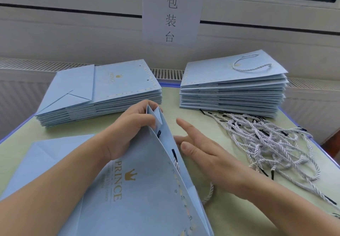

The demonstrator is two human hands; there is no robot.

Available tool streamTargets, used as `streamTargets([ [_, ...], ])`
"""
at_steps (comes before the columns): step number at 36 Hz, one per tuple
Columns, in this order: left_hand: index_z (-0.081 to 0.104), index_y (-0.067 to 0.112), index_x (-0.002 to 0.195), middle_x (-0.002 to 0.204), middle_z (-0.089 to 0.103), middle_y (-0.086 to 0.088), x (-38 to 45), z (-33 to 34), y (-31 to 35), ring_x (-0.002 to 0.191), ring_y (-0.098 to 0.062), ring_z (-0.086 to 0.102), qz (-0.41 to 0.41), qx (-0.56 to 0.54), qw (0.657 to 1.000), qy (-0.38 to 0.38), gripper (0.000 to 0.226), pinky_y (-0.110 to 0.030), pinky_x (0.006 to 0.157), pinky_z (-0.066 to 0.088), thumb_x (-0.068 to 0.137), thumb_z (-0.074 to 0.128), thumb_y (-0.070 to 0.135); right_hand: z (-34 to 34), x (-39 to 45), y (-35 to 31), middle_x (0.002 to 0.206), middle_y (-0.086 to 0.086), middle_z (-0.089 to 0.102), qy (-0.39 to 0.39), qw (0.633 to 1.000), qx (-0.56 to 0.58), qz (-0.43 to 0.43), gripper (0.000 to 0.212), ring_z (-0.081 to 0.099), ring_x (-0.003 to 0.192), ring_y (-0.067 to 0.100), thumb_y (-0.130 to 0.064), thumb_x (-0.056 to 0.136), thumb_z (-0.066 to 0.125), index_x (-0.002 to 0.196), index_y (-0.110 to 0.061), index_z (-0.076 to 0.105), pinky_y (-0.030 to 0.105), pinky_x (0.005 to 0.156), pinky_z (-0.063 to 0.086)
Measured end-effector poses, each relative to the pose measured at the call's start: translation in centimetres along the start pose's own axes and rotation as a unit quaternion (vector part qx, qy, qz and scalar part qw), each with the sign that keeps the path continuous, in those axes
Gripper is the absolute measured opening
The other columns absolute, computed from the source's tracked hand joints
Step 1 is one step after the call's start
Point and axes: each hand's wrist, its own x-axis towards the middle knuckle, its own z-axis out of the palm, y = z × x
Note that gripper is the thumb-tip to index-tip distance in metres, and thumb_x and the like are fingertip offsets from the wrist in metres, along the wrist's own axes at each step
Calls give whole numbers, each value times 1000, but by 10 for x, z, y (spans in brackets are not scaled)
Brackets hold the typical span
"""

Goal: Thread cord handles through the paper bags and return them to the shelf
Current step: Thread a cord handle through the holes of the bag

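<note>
A light blue paper bag (139,189) with a gold crown and "PRINCE" print lies in front of me, its mouth lifted and partly spread. My left hand (128,132) pinches the bag's upper corner and folded side gusset. A white twisted cord (207,195) with black tips passes through the holes near the bag's rim and loops out under it on the right. Just right of the rim hovers my right hand (204,154), fingers spread and holding nothing. A pile of loose white cords (266,141) lies on the table at the right.
Two stacks of flat blue bags stand at the back: the left stack (103,95) without handles, the right stack (233,88) with a cord handle on top. A paper sign (171,14) hangs on the wall behind. The table (239,215) has a green top.
</note>
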Motion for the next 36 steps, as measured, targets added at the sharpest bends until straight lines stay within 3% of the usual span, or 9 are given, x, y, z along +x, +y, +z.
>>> streamTargets([
  [5,53,13,92,70,55,-4,0,0,0,59,-19,54,8,0,1000,-4,38,-27,56,44,54,51,9,-16,-7,-2,79,1,64,-55,964,259,38,57,63,80,14,-13,77,68,130,-22,48,21,80,50],
  [11,53,14,90,66,57,-1,1,1,-2,54,-16,56,3,5,1000,-9,35,-22,48,45,55,51,10,-61,-12,4,76,7,50,-98,840,531,50,81,53,55,15,-9,55,86,129,-12,51,27,55,52],
  [16,54,17,87,67,56,0,0,2,-6,53,-13,54,0,44,999,-1,31,-23,47,44,57,51,14,-69,-11,5,66,2,48,-23,954,282,96,41,29,44,7,-21,81,66,120,-12,56,16,44,27],
  [19,55,19,89,73,54,-2,0,4,-7,56,-12,53,2,93,996,-3,29,-24,49,44,60,51,20,-69,-8,4,59,-1,49,52,989,113,85,19,30,50,10,-23,92,54,108,-14,61,14,43,25],
  [22,54,15,94,77,55,0,0,3,-9,59,-8,54,19,147,989,1,32,-21,53,44,66,52,32,-67,-4,0,55,0,52,118,990,45,57,12,35,48,12,-22,95,55,100,-15,63,16,43,30],
  [25,50,5,94,80,49,-2,2,1,-13,67,-10,47,84,236,968,11,63,-20,63,40,71,49,63,-62,1,3,51,-1,54,182,982,-45,-11,9,42,50,13,-19,94,57,92,-15,64,20,48,35],
  [28,52,5,99,92,53,-15,5,0,-17,84,-25,49,104,302,948,15,80,-38,79,42,71,34,78,-53,3,8,48,-9,49,214,967,-130,-53,8,42,48,6,-20,91,60,85,-19,65,25,53,38],
  [32,56,15,88,79,48,-1,8,2,-12,73,-13,43,106,283,953,15,59,-33,71,35,72,48,71,-44,5,5,56,-14,49,159,977,-135,-34,5,44,54,4,-24,90,61,88,-24,66,23,59,39],
  [36,57,17,83,69,48,7,9,2,16,62,-5,42,170,273,943,89,18,-23,64,36,90,67,30,-48,5,-1,107,-14,53,156,953,-256,-32,30,49,101,4,-41,94,52,120,-27,57,27,90,40],
])
